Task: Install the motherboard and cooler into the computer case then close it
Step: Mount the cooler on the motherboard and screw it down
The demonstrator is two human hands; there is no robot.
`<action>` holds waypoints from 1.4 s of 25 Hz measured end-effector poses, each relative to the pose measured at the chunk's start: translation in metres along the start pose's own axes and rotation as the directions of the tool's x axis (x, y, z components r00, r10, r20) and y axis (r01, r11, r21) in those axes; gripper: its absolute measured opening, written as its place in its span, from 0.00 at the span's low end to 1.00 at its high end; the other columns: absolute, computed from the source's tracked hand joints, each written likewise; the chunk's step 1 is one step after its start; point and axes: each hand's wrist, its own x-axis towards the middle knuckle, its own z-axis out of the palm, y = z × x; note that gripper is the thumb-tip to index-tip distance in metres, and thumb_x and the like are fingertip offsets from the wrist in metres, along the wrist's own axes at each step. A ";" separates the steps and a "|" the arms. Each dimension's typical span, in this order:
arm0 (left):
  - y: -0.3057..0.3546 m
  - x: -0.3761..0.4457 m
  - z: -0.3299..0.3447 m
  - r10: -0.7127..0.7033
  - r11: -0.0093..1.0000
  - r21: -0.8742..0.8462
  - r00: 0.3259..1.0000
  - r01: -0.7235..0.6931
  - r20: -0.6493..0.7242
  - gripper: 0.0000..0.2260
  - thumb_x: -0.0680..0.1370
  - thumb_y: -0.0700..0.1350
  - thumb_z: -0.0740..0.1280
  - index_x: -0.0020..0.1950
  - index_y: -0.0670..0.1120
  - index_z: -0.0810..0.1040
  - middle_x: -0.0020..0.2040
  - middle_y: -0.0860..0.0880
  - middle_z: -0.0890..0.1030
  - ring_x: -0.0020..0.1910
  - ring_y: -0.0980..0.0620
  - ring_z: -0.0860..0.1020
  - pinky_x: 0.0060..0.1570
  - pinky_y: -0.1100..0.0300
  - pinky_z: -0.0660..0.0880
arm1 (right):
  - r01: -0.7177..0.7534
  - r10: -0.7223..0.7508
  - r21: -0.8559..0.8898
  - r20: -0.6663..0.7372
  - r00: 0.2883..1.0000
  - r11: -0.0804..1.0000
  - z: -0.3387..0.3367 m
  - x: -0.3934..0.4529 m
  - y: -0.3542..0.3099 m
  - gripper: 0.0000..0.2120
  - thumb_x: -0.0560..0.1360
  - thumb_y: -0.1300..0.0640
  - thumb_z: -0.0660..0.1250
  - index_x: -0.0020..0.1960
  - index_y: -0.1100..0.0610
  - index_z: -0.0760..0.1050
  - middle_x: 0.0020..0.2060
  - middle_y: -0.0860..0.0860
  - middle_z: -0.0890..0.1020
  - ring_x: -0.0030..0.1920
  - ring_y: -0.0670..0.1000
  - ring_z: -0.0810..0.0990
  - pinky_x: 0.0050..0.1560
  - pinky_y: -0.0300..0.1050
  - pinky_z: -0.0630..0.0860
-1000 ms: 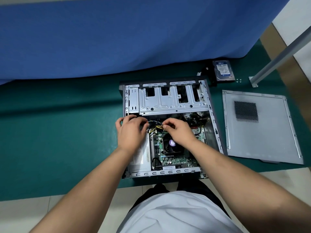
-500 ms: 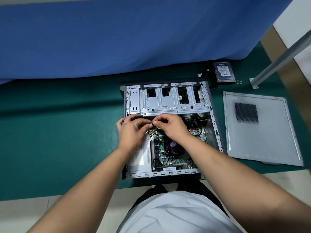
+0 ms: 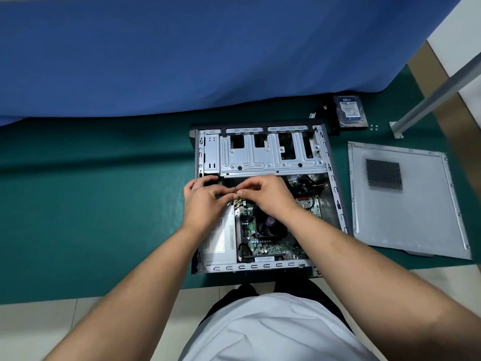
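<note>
Green matting (image 3: 91, 217) is covering the work surface in the head view, and the computer case (image 3: 335, 194) is lying open on it near the centre of the picture. The motherboard (image 3: 270, 246) is sitting inside the lower part of the case, and the black cooler (image 3: 268, 225) is resting on top of it, partly hidden by the right forearm. At 9 o'clock from the motherboard, the silver power supply (image 3: 221, 238) is lying inside the case with its label facing up.

Both hands are meeting above the upper edge of the motherboard. The left hand (image 3: 203, 204) is curling its fingers and pinching a small connector (image 3: 236, 191) with yellow and black wires (image 3: 238, 202). The right hand (image 3: 268, 194) is also pinching at the same connector from 3 o'clock, fingertips almost touching those of the left hand. What the connector is joined to I cannot tell, as it is too small.

At 12 o'clock from the hands, the metal drive cage (image 3: 270, 155) is filling the top part of the case. At 3 o'clock from the case, the grey side panel (image 3: 406, 204) is lying flat on the mat, apart from the case. At 1 o'clock, a hard drive (image 3: 350, 110) is lying near the blue cloth (image 3: 182, 53), with small screws (image 3: 373, 127) just beside it.
</note>
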 end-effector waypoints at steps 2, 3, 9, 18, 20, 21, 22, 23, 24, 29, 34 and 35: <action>-0.001 -0.002 0.000 0.056 0.998 0.032 0.998 -0.056 -0.011 0.10 0.75 0.62 0.71 0.49 0.59 0.87 0.43 0.65 0.82 0.68 0.59 0.70 0.66 0.62 0.51 | 0.037 -0.036 -0.105 0.012 0.999 0.994 -0.002 -0.001 -0.003 0.03 0.71 0.47 0.79 0.45 0.42 0.86 0.39 0.38 0.86 0.44 0.39 0.85 0.54 0.49 0.82; 0.000 -0.003 0.000 0.076 0.995 0.058 0.997 -0.076 -0.007 0.10 0.75 0.62 0.71 0.50 0.60 0.87 0.44 0.64 0.83 0.68 0.60 0.70 0.67 0.61 0.51 | 0.043 -0.041 -0.152 0.014 0.999 0.987 -0.004 -0.001 -0.004 0.04 0.71 0.46 0.79 0.45 0.42 0.87 0.39 0.38 0.86 0.44 0.39 0.84 0.53 0.48 0.82; -0.009 0.001 -0.005 0.135 0.989 0.076 0.990 -0.131 -0.048 0.14 0.80 0.51 0.71 0.65 0.55 0.81 0.64 0.57 0.82 0.72 0.53 0.69 0.72 0.50 0.61 | -0.053 0.030 -0.368 -0.067 0.997 0.928 -0.006 -0.002 0.007 0.02 0.74 0.44 0.75 0.43 0.40 0.84 0.28 0.36 0.80 0.26 0.40 0.78 0.32 0.39 0.72; -0.021 0.003 0.007 0.115 0.957 0.264 0.993 -0.117 0.022 0.23 0.84 0.50 0.58 0.80 0.57 0.64 0.82 0.57 0.59 0.83 0.53 0.49 0.79 0.49 0.54 | -0.074 0.019 -0.701 -0.086 0.996 0.709 0.037 0.008 0.035 0.04 0.76 0.50 0.73 0.49 0.47 0.85 0.54 0.47 0.79 0.59 0.52 0.73 0.60 0.49 0.68; -0.021 0.003 0.006 0.122 0.960 0.251 0.992 -0.124 0.021 0.24 0.82 0.49 0.58 0.79 0.58 0.64 0.82 0.57 0.60 0.83 0.54 0.48 0.79 0.49 0.54 | -0.091 0.022 -0.747 -0.102 0.995 0.659 0.043 0.009 0.040 0.05 0.76 0.52 0.72 0.50 0.47 0.85 0.55 0.47 0.77 0.59 0.52 0.71 0.60 0.49 0.65; -0.021 0.004 0.006 0.121 0.963 0.241 0.992 -0.123 0.024 0.25 0.82 0.49 0.58 0.79 0.58 0.64 0.82 0.57 0.60 0.83 0.54 0.48 0.79 0.48 0.54 | -0.095 0.018 -0.765 -0.109 0.994 0.637 0.045 0.010 0.040 0.05 0.76 0.52 0.72 0.51 0.47 0.85 0.56 0.47 0.77 0.60 0.52 0.70 0.60 0.49 0.65; -0.021 0.004 0.005 0.117 0.966 0.231 0.993 -0.121 0.029 0.25 0.81 0.48 0.59 0.79 0.58 0.64 0.82 0.58 0.60 0.83 0.54 0.48 0.79 0.48 0.54 | -0.094 0.011 -0.783 -0.111 0.994 0.615 0.048 0.011 0.041 0.06 0.75 0.53 0.72 0.51 0.48 0.85 0.57 0.47 0.77 0.60 0.52 0.70 0.60 0.49 0.64; -0.021 0.004 0.005 0.113 0.968 0.220 0.993 -0.118 0.035 0.26 0.80 0.48 0.59 0.79 0.57 0.65 0.82 0.58 0.59 0.83 0.54 0.49 0.79 0.47 0.55 | -0.093 0.008 -0.795 -0.110 0.994 0.600 0.049 0.010 0.041 0.05 0.75 0.53 0.72 0.50 0.48 0.85 0.58 0.46 0.76 0.61 0.52 0.69 0.60 0.49 0.64; -0.021 0.004 0.004 0.111 0.970 0.213 0.993 -0.117 0.040 0.26 0.80 0.48 0.59 0.79 0.57 0.65 0.82 0.58 0.59 0.83 0.54 0.49 0.79 0.47 0.55 | -0.093 0.003 -0.798 -0.113 0.994 0.595 0.051 0.010 0.041 0.05 0.75 0.52 0.71 0.50 0.48 0.85 0.58 0.46 0.76 0.61 0.52 0.69 0.60 0.50 0.64; -0.021 0.004 0.003 0.106 0.975 0.190 0.994 -0.111 0.036 0.27 0.79 0.46 0.60 0.79 0.56 0.66 0.82 0.57 0.60 0.83 0.53 0.50 0.79 0.48 0.55 | -0.098 0.010 -0.811 -0.113 0.993 0.576 0.053 0.006 0.042 0.06 0.77 0.50 0.70 0.51 0.49 0.85 0.60 0.46 0.75 0.61 0.53 0.68 0.60 0.50 0.65; -0.021 0.004 0.003 0.102 0.978 0.178 0.994 -0.106 0.032 0.27 0.79 0.44 0.62 0.79 0.56 0.67 0.82 0.57 0.61 0.83 0.53 0.50 0.78 0.48 0.56 | -0.108 0.015 -0.825 -0.120 0.993 0.554 0.054 0.005 0.041 0.07 0.77 0.50 0.70 0.53 0.49 0.85 0.60 0.47 0.74 0.62 0.53 0.69 0.60 0.50 0.66; -0.020 0.004 0.003 0.099 0.979 0.176 0.994 -0.104 0.033 0.27 0.79 0.44 0.62 0.79 0.56 0.67 0.82 0.57 0.61 0.83 0.53 0.50 0.78 0.48 0.56 | -0.108 0.016 -0.826 -0.119 0.993 0.553 0.054 0.005 0.040 0.07 0.77 0.51 0.70 0.53 0.49 0.85 0.61 0.47 0.74 0.62 0.53 0.69 0.60 0.50 0.66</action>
